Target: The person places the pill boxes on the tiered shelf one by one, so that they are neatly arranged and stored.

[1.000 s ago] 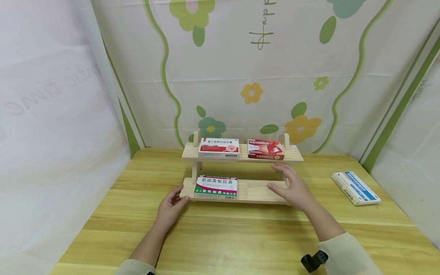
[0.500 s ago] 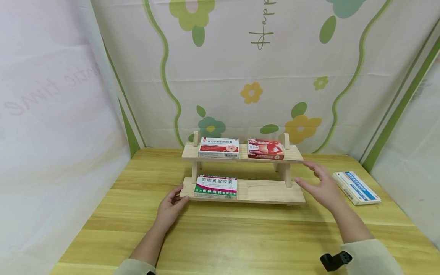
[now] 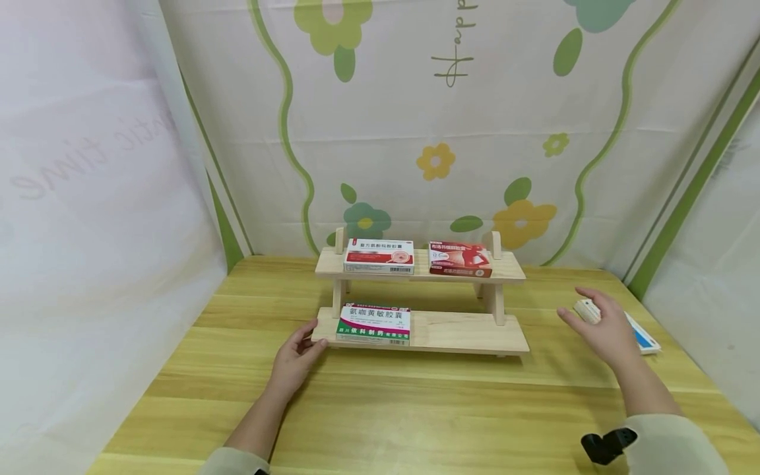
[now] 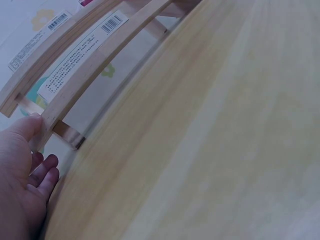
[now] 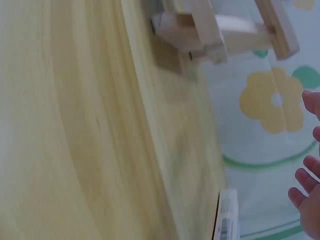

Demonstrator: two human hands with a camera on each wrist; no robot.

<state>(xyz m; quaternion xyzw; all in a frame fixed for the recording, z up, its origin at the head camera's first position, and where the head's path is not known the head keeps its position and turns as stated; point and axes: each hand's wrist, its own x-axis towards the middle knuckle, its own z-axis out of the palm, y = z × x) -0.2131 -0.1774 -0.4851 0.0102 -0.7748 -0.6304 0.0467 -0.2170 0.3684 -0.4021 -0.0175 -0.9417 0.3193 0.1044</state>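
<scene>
My left hand (image 3: 292,361) grips the left end of the lower board of a two-tier wooden display shelf (image 3: 466,331). In the left wrist view its thumb presses the board end (image 4: 52,116), with the fingers curled beneath. My right hand (image 3: 611,335), fingers spread and holding nothing, hovers over a white-and-blue medicine box (image 3: 646,340) on the table, hiding part of it. A green-and-white medicine box (image 3: 374,324) lies at the left of the lower tier. On the upper tier are a white-and-red medicine box (image 3: 379,254) and a red medicine box (image 3: 460,258).
The shelf stands on a wood-grain table (image 3: 415,409). A white cloth backdrop (image 3: 380,119) with printed flowers rises behind it, and cloth walls flank both sides. The table's right edge runs close beyond the white-and-blue box.
My right hand has moved rightward from the shelf's right end to above the white-and-blue medicine box. The left hand keeps its hold on the shelf, and the boxes have not moved.
</scene>
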